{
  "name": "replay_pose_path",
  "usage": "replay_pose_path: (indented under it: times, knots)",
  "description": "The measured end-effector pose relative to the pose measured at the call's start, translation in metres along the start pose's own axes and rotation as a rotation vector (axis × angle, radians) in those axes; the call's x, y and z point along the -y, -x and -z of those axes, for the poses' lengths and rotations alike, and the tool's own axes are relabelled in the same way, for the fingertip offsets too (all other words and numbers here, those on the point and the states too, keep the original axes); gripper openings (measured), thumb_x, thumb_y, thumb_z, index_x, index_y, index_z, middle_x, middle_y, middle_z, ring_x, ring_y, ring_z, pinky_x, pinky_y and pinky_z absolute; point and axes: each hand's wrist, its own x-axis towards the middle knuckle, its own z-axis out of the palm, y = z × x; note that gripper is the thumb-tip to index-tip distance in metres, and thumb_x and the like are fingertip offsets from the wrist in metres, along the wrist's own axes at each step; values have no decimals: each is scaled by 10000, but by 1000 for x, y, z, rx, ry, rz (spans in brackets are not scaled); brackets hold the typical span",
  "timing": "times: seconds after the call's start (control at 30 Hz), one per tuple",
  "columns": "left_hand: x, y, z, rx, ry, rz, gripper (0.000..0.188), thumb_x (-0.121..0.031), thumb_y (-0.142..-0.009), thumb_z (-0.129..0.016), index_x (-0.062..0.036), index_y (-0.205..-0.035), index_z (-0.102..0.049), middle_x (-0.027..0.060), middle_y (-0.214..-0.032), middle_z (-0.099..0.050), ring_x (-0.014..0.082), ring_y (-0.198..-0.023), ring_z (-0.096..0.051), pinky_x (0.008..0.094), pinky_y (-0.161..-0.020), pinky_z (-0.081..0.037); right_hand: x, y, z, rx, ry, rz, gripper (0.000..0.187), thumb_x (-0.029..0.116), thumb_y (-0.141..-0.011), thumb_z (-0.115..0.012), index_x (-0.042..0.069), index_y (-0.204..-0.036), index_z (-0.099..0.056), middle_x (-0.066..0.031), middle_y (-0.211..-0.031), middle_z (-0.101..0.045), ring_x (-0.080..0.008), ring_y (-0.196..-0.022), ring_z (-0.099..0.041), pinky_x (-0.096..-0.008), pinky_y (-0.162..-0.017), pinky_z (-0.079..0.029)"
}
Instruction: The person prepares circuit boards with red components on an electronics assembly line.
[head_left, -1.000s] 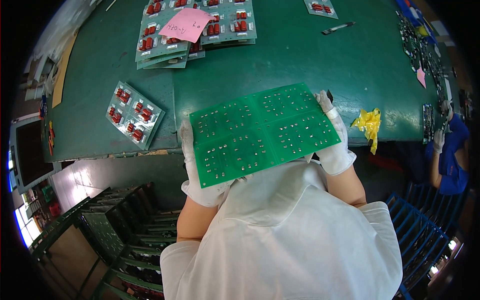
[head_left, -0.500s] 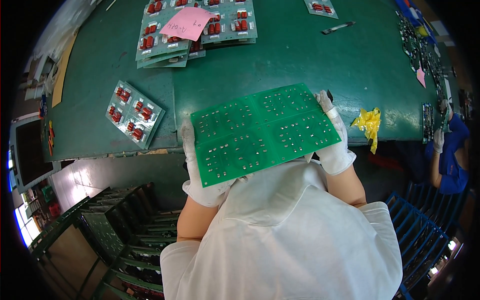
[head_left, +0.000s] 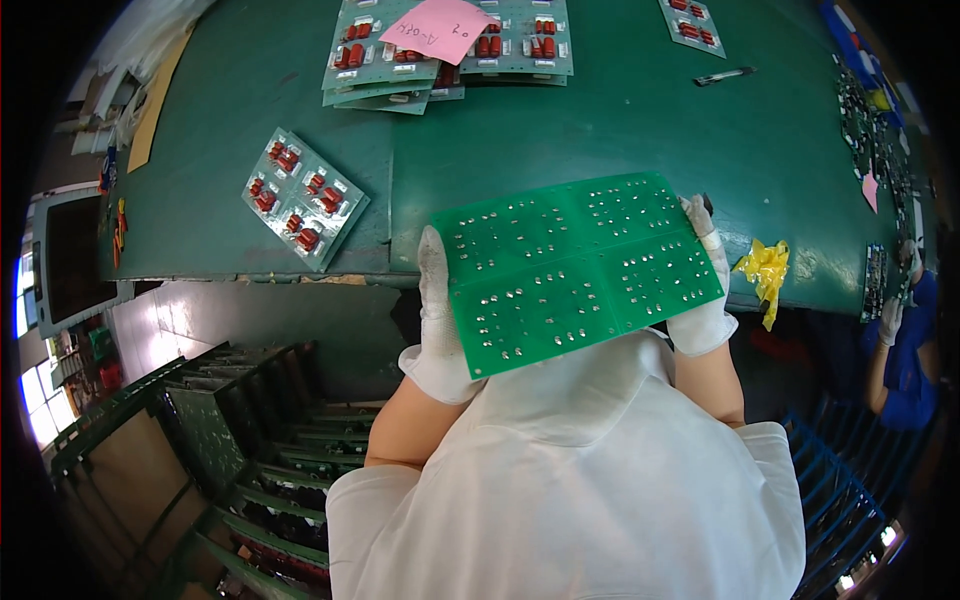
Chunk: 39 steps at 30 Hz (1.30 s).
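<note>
A green circuit board [head_left: 580, 270] is held up in front of my chest, its side with silvery solder points facing up. My left hand [head_left: 436, 300], in a white glove, grips its left edge, the thumb along the rim and the other fingers hidden beneath. At the right edge my right hand [head_left: 708, 270], gloved too, holds the board with its fingers partly hidden. On the green table to the left lies another circuit board [head_left: 304, 198], red components facing up.
A stack of boards [head_left: 375, 75] with a pink paper slip [head_left: 440, 28] sits at the back. Toward the right are a pen [head_left: 724, 76], a crumpled yellow wrapper [head_left: 766, 272] and a co-worker's gloved hand [head_left: 890, 320]. Dark racks [head_left: 215, 430] stand lower left.
The table and its things have shifted right and slightly up in view, with the held board also further right. Both hands keep hold of the board, tilted much as before.
</note>
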Motion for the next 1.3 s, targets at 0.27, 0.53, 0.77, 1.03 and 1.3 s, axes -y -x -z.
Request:
replay_pose_path:
  times: [0.27, 0.53, 0.77, 1.03, 1.3]
  knots:
    - [-1, -1, 0, -9, -338, 11, 797, -694, -836, -260, -59, -1301, -390, 128, -1254, -474, 239, -1128, -487, 364, -927, -430, -1, -5, 15, 31, -165, 12, 290, 285, -918, -465, 41, -983, -607, -92, -957, -647, -208, -851, -627, -322, -761, -502]
    - [-1, -1, -8, -20, -141, 54, 798, -680, -802, -407, -58, -1299, -382, 133, -1239, -477, 241, -1138, -479, 384, -927, -431, 0, -8, 19, -60, -120, 21, 325, 316, -916, -451, 40, -992, -606, -103, -958, -647, -218, -852, -627, -333, -757, -499]
    - [0, 0, -3, -38, -153, 71, 810, -684, -786, -434, -59, -1299, -379, 131, -1248, -468, 244, -1137, -480, 392, -929, -432, 1, -8, 23, -15, -71, 9, 325, 319, -914, -454, 42, -976, -613, -101, -949, -648, -216, -849, -625, -332, -755, -496]
    - [-2, 2, -5, -57, -193, 57, 797, -689, -807, -377, -44, -1274, -406, 133, -1233, -484, 242, -1109, -500, 376, -925, -430, 1, -3, 11, 8, -100, 8, 329, 319, -915, -457, 34, -987, -605, -91, -936, -648, -206, -845, -623, -328, -757, -494]
    - [-1, 2, -4, 9, -169, 9, 735, -639, -861, -319, -35, -1271, -407, 138, -1217, -500, 239, -1097, -510, 377, -916, -436, 1, -7, 18, 1, -100, -20, 317, 301, -918, -459, 25, -986, -599, -107, -925, -650, -221, -807, -639, -337, -718, -519]
